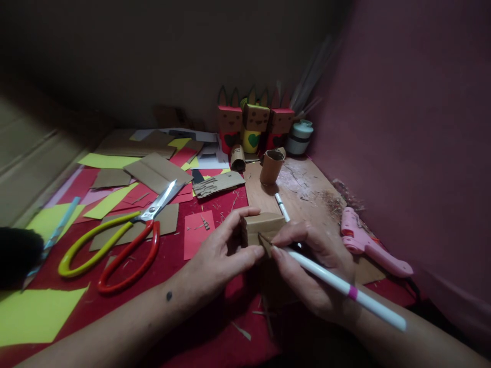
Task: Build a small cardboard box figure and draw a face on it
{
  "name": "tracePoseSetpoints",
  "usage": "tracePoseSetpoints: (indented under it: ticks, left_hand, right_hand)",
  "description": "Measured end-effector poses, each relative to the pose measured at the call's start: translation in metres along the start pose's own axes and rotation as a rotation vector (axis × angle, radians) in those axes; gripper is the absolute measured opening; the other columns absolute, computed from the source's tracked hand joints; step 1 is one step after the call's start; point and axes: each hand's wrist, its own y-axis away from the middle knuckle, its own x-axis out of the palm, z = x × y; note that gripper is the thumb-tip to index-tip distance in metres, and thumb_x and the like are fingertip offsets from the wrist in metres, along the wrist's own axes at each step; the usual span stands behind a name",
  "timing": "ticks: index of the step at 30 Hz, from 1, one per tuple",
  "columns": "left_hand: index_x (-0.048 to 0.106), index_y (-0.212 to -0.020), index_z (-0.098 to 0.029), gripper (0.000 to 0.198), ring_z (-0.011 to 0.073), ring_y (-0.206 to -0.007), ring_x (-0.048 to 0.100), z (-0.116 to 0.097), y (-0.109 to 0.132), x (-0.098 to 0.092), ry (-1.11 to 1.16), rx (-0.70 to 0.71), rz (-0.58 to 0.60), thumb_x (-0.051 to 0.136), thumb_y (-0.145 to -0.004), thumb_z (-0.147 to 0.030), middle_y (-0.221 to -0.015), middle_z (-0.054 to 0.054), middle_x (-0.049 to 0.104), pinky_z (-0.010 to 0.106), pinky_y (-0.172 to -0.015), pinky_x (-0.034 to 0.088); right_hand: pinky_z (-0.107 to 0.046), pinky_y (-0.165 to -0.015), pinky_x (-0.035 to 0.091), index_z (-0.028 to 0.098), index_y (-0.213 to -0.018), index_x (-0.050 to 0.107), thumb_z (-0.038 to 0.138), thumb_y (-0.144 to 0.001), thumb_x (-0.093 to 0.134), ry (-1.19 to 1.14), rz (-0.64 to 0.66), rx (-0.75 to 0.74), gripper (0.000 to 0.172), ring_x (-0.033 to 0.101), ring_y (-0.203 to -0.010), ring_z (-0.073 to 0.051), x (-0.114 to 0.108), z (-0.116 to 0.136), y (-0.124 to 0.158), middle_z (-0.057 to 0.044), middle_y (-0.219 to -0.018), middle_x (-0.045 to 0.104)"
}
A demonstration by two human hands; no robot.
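My left hand (pixel 230 245) closes its fingers and thumb around a small folded brown cardboard box (pixel 264 223), steadying it near the table's front. In my right hand (pixel 318 266) is a white marker (pixel 356 294) with a magenta band, slanting back over the wrist. A thin brown point pokes out past the right fingertips against the cardboard; I cannot tell whether it is the marker's tip or a sliver. The box's lower part lies in shadow. Just beyond the right hand, another white pen (pixel 281 204) lies on the wooden board (pixel 299 199).
Large scissors (pixel 148 217) with yellow and red handles lie open at left, among cardboard pieces (pixel 157 171) and coloured paper. A pink glue gun (pixel 368 245) lies at right. Behind stand cardboard tubes (pixel 271 167), three box-headed figures (pixel 256 118) and a pale jar (pixel 300 138).
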Motion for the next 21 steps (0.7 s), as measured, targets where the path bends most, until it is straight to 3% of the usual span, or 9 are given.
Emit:
tracePoseSetpoints:
  ticks: [21]
  left_hand:
    - [0.053, -0.13, -0.026, 0.054, 0.0309, -0.116, 0.065, -0.0002, 0.001, 0.0006, -0.002, 0.013, 0.014, 0.073, -0.08, -0.03, -0.122, 0.008, 0.07, 0.043, -0.098, 0.052]
  right_hand:
    - [-0.023, -0.048, 0.045, 0.022, -0.089, 0.061, 0.011, -0.086, 0.062, -0.019, -0.001, 0.018, 0.012, 0.055, -0.055, -0.011, 0.0025, -0.002, 0.0004, 0.002, -0.071, 0.06]
